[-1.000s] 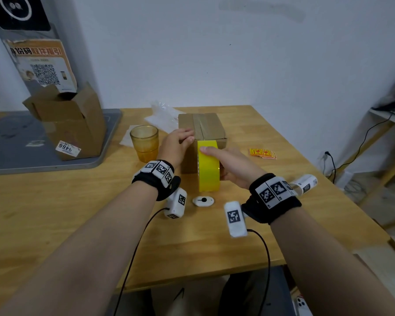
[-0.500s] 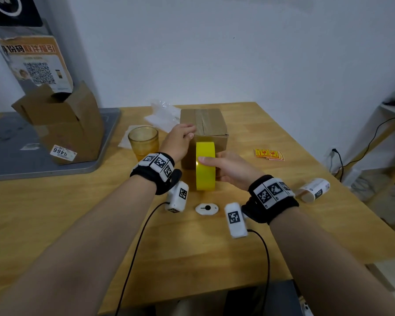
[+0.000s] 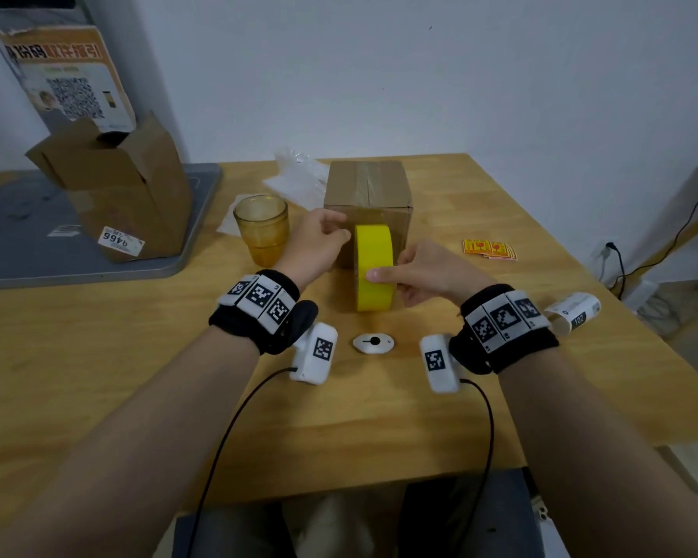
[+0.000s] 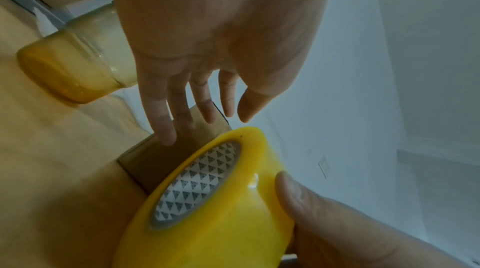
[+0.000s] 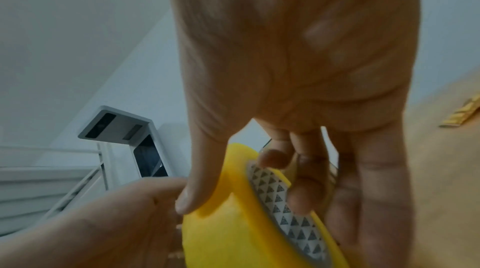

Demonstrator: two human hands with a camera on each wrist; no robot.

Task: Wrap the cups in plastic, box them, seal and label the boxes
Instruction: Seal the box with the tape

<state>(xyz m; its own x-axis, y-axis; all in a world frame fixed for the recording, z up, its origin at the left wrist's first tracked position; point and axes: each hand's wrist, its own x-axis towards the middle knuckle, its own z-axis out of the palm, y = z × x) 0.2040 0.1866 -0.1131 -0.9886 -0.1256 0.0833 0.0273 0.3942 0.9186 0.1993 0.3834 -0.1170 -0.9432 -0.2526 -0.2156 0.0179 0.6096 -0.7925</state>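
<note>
Two boxes on the worktop [image 3: 97,380], one taped box [image 3: 369,195] mid-far and one open box [image 3: 117,187] far left, one amber cup [image 3: 263,229] between, one yellow tape roll [image 3: 373,271] gripped by right hand [image 3: 428,275] fingers, hiding the taped box's near face, where left hand [image 3: 319,243] fingers rest loosely extended.

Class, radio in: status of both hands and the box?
Right hand grips yellow tape roll. Left hand touches closed brown cardboard box. Nothing blocking.

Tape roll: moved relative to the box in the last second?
Yes. The tape roll in the right hand has dropped down the front of the box, from its top edge toward the table.
</note>
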